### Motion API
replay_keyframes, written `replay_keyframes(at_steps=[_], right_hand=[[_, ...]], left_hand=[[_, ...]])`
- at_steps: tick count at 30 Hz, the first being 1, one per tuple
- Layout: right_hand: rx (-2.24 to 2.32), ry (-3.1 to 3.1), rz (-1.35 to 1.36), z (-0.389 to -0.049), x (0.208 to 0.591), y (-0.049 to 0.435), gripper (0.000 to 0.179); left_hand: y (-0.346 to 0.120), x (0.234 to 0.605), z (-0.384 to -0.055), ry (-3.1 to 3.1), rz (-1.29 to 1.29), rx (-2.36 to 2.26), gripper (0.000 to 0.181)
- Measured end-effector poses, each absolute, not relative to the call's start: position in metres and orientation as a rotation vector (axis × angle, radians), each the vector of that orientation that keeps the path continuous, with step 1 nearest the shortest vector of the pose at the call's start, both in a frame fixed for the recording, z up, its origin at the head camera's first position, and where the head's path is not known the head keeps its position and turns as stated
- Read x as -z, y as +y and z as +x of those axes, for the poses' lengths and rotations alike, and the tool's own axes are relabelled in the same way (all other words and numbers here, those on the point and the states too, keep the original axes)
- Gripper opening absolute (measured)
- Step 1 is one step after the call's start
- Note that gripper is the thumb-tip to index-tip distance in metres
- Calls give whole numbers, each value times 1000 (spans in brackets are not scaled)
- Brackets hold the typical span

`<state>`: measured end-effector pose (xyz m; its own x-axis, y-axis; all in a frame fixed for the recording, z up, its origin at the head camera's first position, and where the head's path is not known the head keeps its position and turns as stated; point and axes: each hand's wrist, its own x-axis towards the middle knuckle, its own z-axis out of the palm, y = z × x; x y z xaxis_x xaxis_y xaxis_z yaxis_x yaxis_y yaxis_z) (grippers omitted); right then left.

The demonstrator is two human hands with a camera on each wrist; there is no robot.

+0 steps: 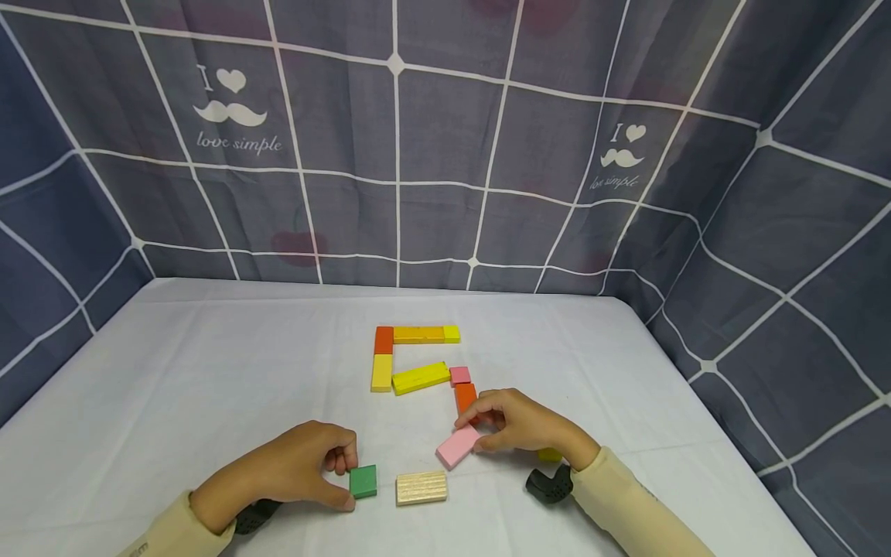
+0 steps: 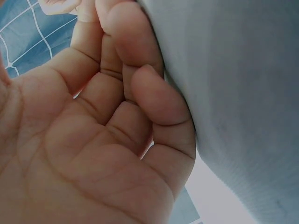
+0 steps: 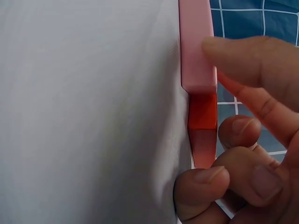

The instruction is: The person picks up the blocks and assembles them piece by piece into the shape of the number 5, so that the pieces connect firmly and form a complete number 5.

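Observation:
My left hand [image 1: 302, 464] has thumb and forefinger at opposite edges of a small green block [image 1: 363, 481], pinching it at the near side of the table. In the left wrist view the other fingers [image 2: 161, 100] curl toward the palm and the block is hidden. My right hand [image 1: 518, 422] pinches a pink block [image 1: 456, 448] between thumb and forefinger. That block lies slanted, its far corner at the near end of an orange-red block [image 3: 203, 112]. Between the hands, closer to me, lies a ridged pale wooden block [image 1: 421, 489].
Farther off, an orange block [image 1: 384, 340], a long amber block [image 1: 418, 335], a small yellow block [image 1: 452, 334], a light yellow block [image 1: 381, 373], a long yellow block [image 1: 421, 378] and a small pink block [image 1: 459, 376] form a bent line. An olive-yellow block [image 1: 550, 455] shows behind the right wrist.

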<state>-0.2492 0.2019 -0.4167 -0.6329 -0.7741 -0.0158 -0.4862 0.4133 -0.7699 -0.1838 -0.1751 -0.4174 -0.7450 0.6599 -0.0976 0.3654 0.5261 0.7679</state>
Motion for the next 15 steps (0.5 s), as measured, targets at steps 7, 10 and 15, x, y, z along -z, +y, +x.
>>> replay_keyframes(at_steps=[7, 10, 15], right_hand=[[1130, 2263, -1053, -244, 413, 199, 34], [1179, 2228, -1043, -240, 411, 197, 34], [1256, 2184, -1022, -232, 411, 192, 29]], left_hand=[[-175, 418, -184, 2394, 851, -1074, 33], [-175, 418, -184, 2393, 856, -1075, 33], [-176, 419, -184, 2395, 863, -1075, 33]])
